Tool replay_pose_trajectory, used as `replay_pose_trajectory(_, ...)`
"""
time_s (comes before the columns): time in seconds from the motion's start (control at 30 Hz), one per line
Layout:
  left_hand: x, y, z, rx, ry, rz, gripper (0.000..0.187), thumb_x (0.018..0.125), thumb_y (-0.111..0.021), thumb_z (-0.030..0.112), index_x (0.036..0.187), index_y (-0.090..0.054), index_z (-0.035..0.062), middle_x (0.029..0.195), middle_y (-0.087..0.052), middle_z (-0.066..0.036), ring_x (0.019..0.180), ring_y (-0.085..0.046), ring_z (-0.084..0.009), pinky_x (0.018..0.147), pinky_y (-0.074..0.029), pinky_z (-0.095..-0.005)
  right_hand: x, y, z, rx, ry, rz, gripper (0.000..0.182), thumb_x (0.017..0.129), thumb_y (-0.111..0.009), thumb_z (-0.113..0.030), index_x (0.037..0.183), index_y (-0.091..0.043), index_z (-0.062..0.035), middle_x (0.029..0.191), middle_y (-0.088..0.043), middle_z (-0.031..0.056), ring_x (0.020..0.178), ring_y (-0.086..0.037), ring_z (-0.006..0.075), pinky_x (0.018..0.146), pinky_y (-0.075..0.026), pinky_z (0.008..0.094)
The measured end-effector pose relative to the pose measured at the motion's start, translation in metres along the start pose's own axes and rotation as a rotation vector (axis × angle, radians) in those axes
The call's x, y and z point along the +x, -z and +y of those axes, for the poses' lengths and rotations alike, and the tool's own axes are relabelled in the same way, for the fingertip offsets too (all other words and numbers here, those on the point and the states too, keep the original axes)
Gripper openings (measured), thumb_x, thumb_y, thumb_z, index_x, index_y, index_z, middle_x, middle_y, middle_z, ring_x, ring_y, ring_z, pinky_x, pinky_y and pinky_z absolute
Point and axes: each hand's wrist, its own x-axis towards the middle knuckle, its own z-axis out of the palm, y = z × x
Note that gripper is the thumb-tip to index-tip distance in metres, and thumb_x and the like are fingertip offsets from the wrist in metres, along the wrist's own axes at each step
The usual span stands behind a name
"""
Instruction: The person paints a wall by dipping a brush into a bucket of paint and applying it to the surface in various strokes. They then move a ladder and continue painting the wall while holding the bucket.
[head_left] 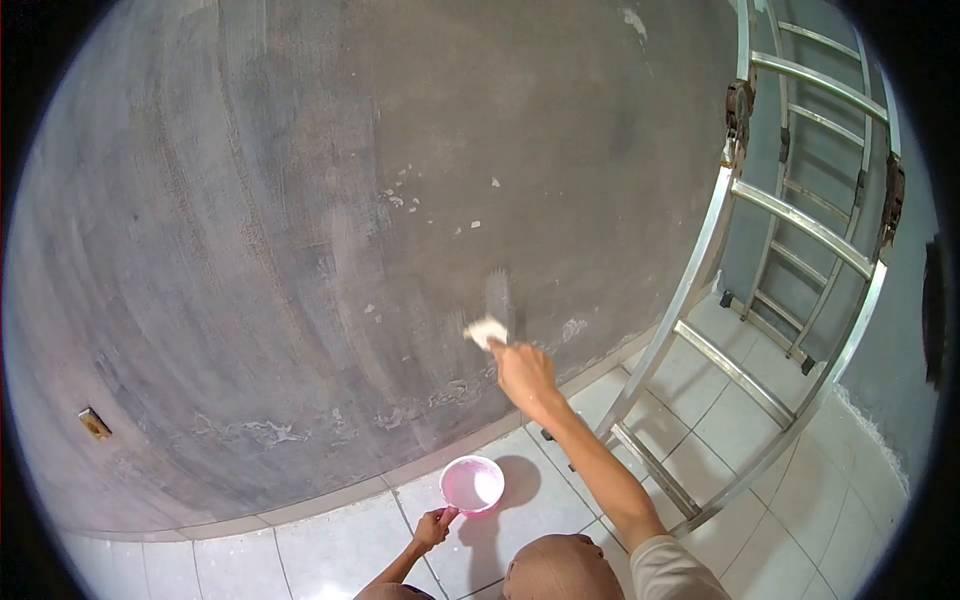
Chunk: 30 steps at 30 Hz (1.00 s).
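Observation:
My right hand (527,378) is closed around a paintbrush (487,333), its pale head at the grey wall (440,230). A short, lighter wet-looking streak (498,292) shows on the wall just above the brush. Lower down, my left hand (431,530) grips the handle of a pink plastic dipper (462,508). Inside the dipper is a whitish-pink liquid, and it is held over the tiled floor near the foot of the wall. Most of the brush handle is hidden by my right fingers.
An aluminium folding ladder (720,360) stands close on my right, its legs on the white floor tiles (330,550). A baseboard (480,435) runs along the wall. A small wall box (95,423) is at far left. Knees in brown cloth (563,570) show below.

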Motion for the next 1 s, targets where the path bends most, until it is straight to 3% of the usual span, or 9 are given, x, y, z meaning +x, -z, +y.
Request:
replay_pose_trajectory(0.13, 0.006, -0.002, -0.006, -0.007, 0.012, 0.014, 0.053, 0.087, -0.052, 0.050, 0.107, -0.063, 0.0027, 0.054, -0.048, -0.001, 0.045, -0.044, -0.0082, 0.040, -0.036, -0.0246, 0.006, 0.028, -0.020, 0.049, -0.019, 0.258, 0.037, 0.084, -0.050, -0.007, 0.119, -0.056, -0.0124, 0.070, -0.056, 0.0166, 0.059, -0.058, 0.0354, 0.054, -0.048, 0.0427)
replay_pose_trajectory(0.23, 0.002, 0.001, -0.004, -0.025, 0.021, 0.010, 0.052, 0.086, -0.053, 0.050, 0.106, -0.064, 0.0019, 0.055, -0.049, -0.002, 0.046, -0.046, -0.0088, 0.042, -0.038, -0.0250, -0.008, -0.041, 0.006, 0.070, 0.007, 0.267, 0.042, 0.083, -0.050, -0.006, 0.125, -0.051, -0.0134, 0.070, -0.053, 0.0165, 0.056, -0.056, 0.0355, 0.052, -0.047, 0.0428)
replay_pose_trajectory(0.37, -0.004, 0.001, 0.008, -0.004, 0.006, 0.014, 0.052, 0.087, -0.053, 0.049, 0.105, -0.064, 0.0016, 0.054, -0.049, -0.002, 0.046, -0.045, -0.0088, 0.042, -0.037, -0.0253, -0.067, -0.105, 0.026, 0.029, -0.072, -0.006, 0.045, 0.082, -0.051, -0.008, 0.126, -0.049, -0.0127, 0.073, -0.057, 0.0199, 0.063, -0.060, 0.0384, 0.054, -0.049, 0.0462)
replay_pose_trajectory(0.47, -0.002, 0.000, 0.004, -0.013, 0.000, 0.011, 0.051, 0.087, -0.052, 0.048, 0.105, -0.064, 0.0020, 0.054, -0.049, -0.002, 0.045, -0.045, -0.0088, 0.042, -0.037, -0.0256, -0.094, -0.119, 0.036, -0.012, -0.140, -0.193, 0.037, 0.076, -0.052, -0.004, 0.113, -0.056, -0.0086, 0.076, -0.062, 0.0211, 0.070, -0.063, 0.0380, 0.060, -0.051, 0.0454)
replay_pose_trajectory(0.57, -0.004, 0.001, 0.008, 0.017, 0.002, 0.018, 0.050, 0.088, -0.052, 0.048, 0.105, -0.064, 0.0023, 0.054, -0.049, -0.001, 0.045, -0.045, -0.0089, 0.042, -0.037, -0.0257, -0.094, -0.127, 0.059, -0.032, -0.080, -0.336, 0.024, 0.075, -0.052, -0.003, 0.095, -0.063, -0.0063, 0.077, -0.064, 0.0215, 0.073, -0.064, 0.0378, 0.063, -0.051, 0.0459)
replay_pose_trajectory(0.63, 0.000, 0.001, 0.006, 0.028, 0.000, 0.034, 0.050, 0.088, -0.052, 0.048, 0.105, -0.064, 0.0026, 0.053, -0.049, -0.001, 0.045, -0.045, -0.0089, 0.042, -0.037, -0.0258, -0.058, -0.097, 0.051, -0.035, -0.143, -0.202, 0.019, 0.075, -0.050, -0.002, 0.086, -0.066, -0.0061, 0.078, -0.064, 0.0215, 0.073, -0.064, 0.0370, 0.064, -0.051, 0.0457)
replay_pose_trajectory(0.77, 0.004, -0.001, -0.004, 0.017, 0.016, 0.039, 0.050, 0.088, -0.052, 0.048, 0.103, -0.065, 0.0031, 0.052, -0.049, -0.001, 0.044, -0.045, -0.0087, 0.041, -0.037, -0.0260, -0.011, -0.025, 0.041, 0.007, -0.044, 0.013, 0.029, 0.084, -0.050, -0.009, 0.110, -0.061, -0.0106, 0.075, -0.061, 0.0189, 0.066, -0.061, 0.0366, 0.059, -0.048, 0.0455)
replay_pose_trajectory(0.87, 0.003, 0.001, -0.001, 0.022, 0.022, -0.013, 0.050, 0.090, -0.048, 0.047, 0.110, -0.061, 0.0035, 0.053, -0.045, 0.001, 0.042, -0.041, -0.0073, 0.038, -0.034, -0.0240, -0.011, 0.008, 0.032, 0.090, -0.044, 0.310, 0.038, 0.082, -0.053, -0.007, 0.119, -0.056, -0.0146, 0.071, -0.057, 0.0166, 0.058, -0.059, 0.0340, 0.052, -0.048, 0.0419)
replay_pose_trajectory(1.0, 0.002, -0.001, -0.001, 0.002, 0.015, -0.009, 0.049, 0.089, -0.049, 0.047, 0.107, -0.062, 0.0032, 0.052, -0.045, 0.001, 0.042, -0.041, -0.0072, 0.038, -0.034, -0.0242, -0.023, -0.062, 0.082, 0.121, -0.011, 0.325, 0.044, 0.083, -0.054, -0.009, 0.126, -0.051, -0.0179, 0.069, -0.052, 0.0164, 0.060, -0.055, 0.0350, 0.054, -0.045, 0.0421)
